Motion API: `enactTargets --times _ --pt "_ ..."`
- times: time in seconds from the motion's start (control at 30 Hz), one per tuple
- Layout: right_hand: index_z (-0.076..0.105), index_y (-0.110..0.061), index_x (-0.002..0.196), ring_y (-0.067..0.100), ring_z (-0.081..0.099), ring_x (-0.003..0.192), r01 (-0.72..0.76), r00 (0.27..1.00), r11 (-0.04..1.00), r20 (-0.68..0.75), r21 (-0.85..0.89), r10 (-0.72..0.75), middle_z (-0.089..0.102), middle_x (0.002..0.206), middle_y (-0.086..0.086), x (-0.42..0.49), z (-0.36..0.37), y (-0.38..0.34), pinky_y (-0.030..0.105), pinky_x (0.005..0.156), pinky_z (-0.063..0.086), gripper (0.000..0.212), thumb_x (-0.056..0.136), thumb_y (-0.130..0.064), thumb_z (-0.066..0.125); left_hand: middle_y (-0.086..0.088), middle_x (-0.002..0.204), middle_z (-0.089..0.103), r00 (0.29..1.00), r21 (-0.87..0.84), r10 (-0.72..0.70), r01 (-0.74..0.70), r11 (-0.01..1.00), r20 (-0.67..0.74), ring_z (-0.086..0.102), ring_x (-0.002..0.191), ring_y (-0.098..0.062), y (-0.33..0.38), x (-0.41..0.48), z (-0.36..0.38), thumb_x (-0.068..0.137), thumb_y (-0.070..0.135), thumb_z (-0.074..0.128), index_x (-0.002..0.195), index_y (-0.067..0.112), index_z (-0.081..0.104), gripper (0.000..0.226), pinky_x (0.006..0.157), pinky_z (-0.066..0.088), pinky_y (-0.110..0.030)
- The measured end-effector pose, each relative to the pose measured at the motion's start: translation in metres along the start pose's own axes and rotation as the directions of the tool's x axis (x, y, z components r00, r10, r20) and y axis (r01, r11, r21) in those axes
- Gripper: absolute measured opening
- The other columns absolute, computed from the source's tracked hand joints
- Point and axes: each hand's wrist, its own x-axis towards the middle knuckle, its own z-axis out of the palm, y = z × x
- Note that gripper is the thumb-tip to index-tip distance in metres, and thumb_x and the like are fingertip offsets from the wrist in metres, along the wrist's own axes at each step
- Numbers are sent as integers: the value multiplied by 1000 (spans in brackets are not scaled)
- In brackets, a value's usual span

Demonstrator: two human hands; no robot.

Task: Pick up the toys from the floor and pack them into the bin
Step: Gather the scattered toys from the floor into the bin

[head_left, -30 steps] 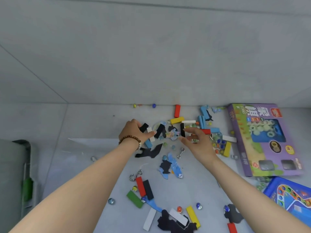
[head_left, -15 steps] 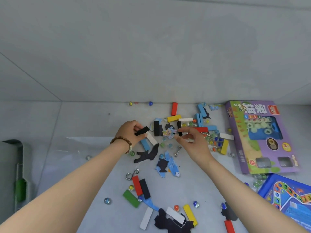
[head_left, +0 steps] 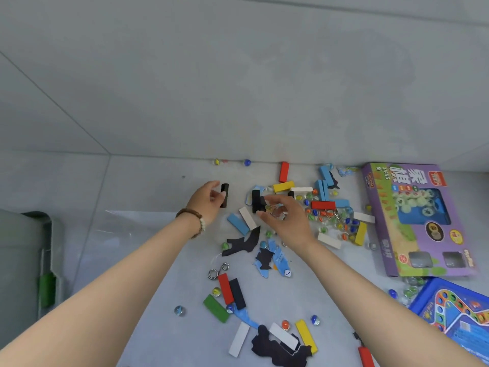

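Toys lie scattered over the grey floor: coloured blocks, marbles (head_left: pixel 328 215), dark foam shapes (head_left: pixel 242 243) and metal ring puzzles (head_left: pixel 217 271). My left hand (head_left: pixel 207 203) is raised over the floor left of the pile and holds a black block (head_left: pixel 224 195) upright in its fingers. At the pile's top, my right hand (head_left: pixel 287 221) pinches another black block (head_left: pixel 256 201) between thumb and forefinger, beside a white block (head_left: pixel 248 218) and a light-blue block (head_left: pixel 238 223). The grey bin (head_left: pixel 25 260) with a green latch stands at the far left.
A purple board-game box (head_left: pixel 412 221) lies at the right, with a blue game board (head_left: pixel 455 321) below it. The wall runs just behind the pile. A clear plastic sheet (head_left: pixel 119 234) lies on the floor between bin and toys. More blocks (head_left: pixel 232 290) lie nearer me.
My left hand lifted a black block out of the pile and moved it left, turning it upright. My right hand shifted left and closed on a black block.
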Motion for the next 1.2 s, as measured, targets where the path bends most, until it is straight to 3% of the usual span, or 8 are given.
enactTargets --times 0.13,0.33,0.47,0.57,0.7,0.83,1.0,1.2 --pt "57 -25 124 -1 45 76 68 995 990 86 -126 -58 49 108 -2 17 0 -7 4 68 36 49 79 -24 75 -7 98 60 968 -672 -144 246 698 206 56 81 -15 -2 -16 -10 98 10 42 124 0 54 29 67 55 -22" --pt "52 -26 132 5 45 84 148 974 941 211 -305 -85 45 105 -5 31 1 -5 12 73 35 59 78 -22 75 -12 96 61 908 -822 -220 418 387 358 57 80 -20 -23 -36 -11 98 11 39 116 9 55 24 67 52 -27" --pt "52 -24 129 7 47 83 150 981 912 172 -381 -90 48 102 -5 34 3 -5 18 73 38 57 77 -26 75 -10 92 58 914 -820 -199 404 405 352 56 74 -18 -22 -37 -12 98 34 38 108 14 59 30 61 54 -26" --pt "55 -27 124 0 46 75 200 976 952 127 -231 -174 50 96 -3 24 5 -18 10 68 37 54 75 -30 77 -16 109 65 899 -830 -160 438 344 408 65 90 -27 -18 -37 -10 99 42 33 113 11 56 41 72 59 -35" --pt "55 -34 125 -4 45 76 320 908 943 316 -94 -276 48 99 -11 -1 18 -41 6 73 38 59 72 -33 80 -14 115 63 870 -819 -116 491 298 479 64 98 -29 -5 -40 -3 99 44 30 118 13 53 43 73 58 -42" --pt "55 -29 119 6 49 78 124 981 992 145 32 -127 54 106 -8 -4 21 -26 11 69 40 50 75 -30 78 -12 106 61 914 -850 -206 402 339 350 63 86 -22 -12 -41 -2 102 27 33 111 12 56 29 65 59 -32" --pt "51 -24 119 8 51 90 38 994 978 113 -205 -15 51 107 -9 -11 32 -2 22 75 44 54 73 -31 78 -11 99 60 931 -853 -284 331 403 227 59 86 -24 -34 -39 -11 102 19 31 120 8 50 28 78 52 -39" --pt "51 -22 115 12 50 95 18 1000 955 -13 -296 -23 55 102 -5 -17 54 -4 27 68 43 48 73 -30 75 -12 98 60 920 -881 -293 351 317 261 60 87 -26 -39 -40 -15 101 25 36 112 10 53 25 75 52 -39"
